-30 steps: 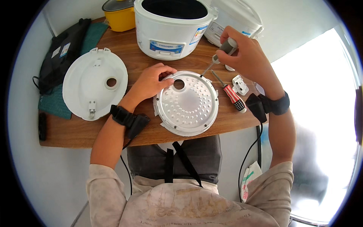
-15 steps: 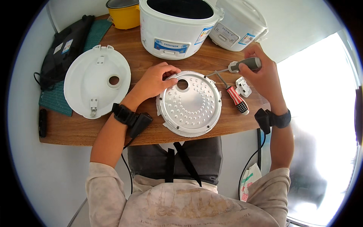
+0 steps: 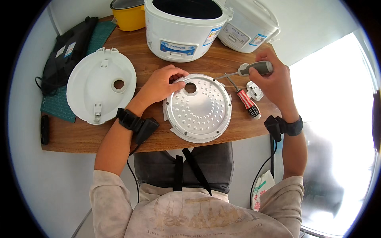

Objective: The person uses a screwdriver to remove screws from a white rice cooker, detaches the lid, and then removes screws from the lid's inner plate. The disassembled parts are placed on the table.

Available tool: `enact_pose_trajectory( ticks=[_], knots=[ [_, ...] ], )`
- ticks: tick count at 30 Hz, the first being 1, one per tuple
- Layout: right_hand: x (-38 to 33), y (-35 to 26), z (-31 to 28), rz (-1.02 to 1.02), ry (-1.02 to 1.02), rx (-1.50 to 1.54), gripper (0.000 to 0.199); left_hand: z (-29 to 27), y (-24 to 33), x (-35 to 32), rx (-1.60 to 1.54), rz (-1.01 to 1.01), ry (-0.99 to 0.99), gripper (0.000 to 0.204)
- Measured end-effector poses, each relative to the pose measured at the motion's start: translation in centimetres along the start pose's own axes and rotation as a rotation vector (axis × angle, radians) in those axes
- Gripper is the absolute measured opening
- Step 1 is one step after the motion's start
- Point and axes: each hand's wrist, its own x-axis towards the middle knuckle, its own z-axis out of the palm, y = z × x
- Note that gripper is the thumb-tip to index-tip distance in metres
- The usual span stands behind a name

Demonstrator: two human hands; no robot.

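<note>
A round silver lid plate [image 3: 194, 104], dimpled and with one hole near its top, lies on the table in front of me. Small dark screws sit around its rim. My left hand [image 3: 163, 82] grips the plate's upper left edge, thumb on top and fingers curled at the rim. In my right hand [image 3: 276, 81] is a grey-handled screwdriver [image 3: 258, 68], held nearly level. Its shaft points left, and the tip is at a screw on the plate's upper right rim. A second screwdriver [image 3: 249, 105] with a red, white and black handle lies just right of the plate.
A white plastic lid cover [image 3: 93, 95] lies at left on a green mat [image 3: 59, 109], beside a black appliance [image 3: 67, 51]. At the back stand an open white rice cooker [image 3: 174, 31], another white cooker [image 3: 246, 27] and a yellow pot [image 3: 129, 18]. A small white part [image 3: 254, 91] lies right.
Almost nothing differs. My right wrist has shifted very slightly left; the screwdriver tip stays at the same rim screw and my left hand keeps its hold.
</note>
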Motion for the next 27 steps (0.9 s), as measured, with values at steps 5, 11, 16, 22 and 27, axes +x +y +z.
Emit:
enact_pose_trajectory(
  ticks=[5, 11, 16, 22, 27],
  knots=[
    [0.1, 0.2, 0.3, -0.044, 0.009, -0.030, 0.024, 0.0, 0.1, 0.0, 0.002, -0.009, 0.001, 0.032],
    [0.6, -0.3, 0.4, -0.096, -0.033, -0.064, 0.025, 0.0, 0.3, -0.1, -0.006, -0.023, 0.003, 0.032],
    [0.7, -1.4, 0.7, -0.169, -0.030, -0.113, 0.026, -0.1, 0.2, -0.1, 0.005, -0.020, -0.001, 0.032],
    [0.7, -1.4, 0.9, -0.219, 0.009, -0.094, 0.025, 0.0, 0.0, -0.1, -0.018, -0.024, -0.010, 0.033],
    [0.6, -1.5, 0.8, -0.207, -0.003, -0.111, 0.025, 0.0, 0.2, 0.0, 0.028, -0.025, -0.012, 0.032]
  ],
)
